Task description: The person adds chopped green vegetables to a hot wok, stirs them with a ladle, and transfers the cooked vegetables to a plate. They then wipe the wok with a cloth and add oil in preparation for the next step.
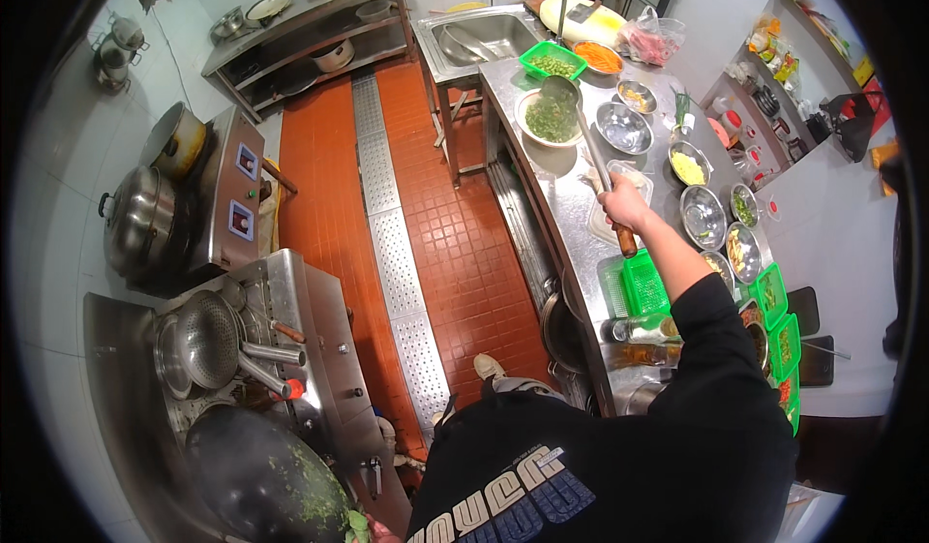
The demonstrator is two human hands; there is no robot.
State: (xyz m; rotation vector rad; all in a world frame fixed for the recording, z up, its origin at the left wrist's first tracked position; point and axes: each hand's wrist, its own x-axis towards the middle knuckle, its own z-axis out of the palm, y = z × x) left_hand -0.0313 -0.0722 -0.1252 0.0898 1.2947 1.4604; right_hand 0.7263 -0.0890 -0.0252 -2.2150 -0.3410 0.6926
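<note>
My right hand (625,200) is closed around the handle of a long metal ladle (596,147), whose wooden end (625,241) sticks out below the fist. The ladle's head is over the rim of a white bowl (524,131) of steaming, chopped green food (549,123). At the bottom edge my left hand (381,532) shows only in part, against a green cloth (357,525) at the rim of a big dark wok (247,463). Green bits cling to the wok's inner side. How firmly the left hand grips the cloth is hidden.
The steel counter (501,82) carries a green basket (555,71) of green pieces, shredded carrot (599,56), several metal bowls (624,129), an empty green basket (646,282) and bottles (642,329). A perforated strainer (209,340) rests on the stove (319,303). A sink (483,35) stands beyond.
</note>
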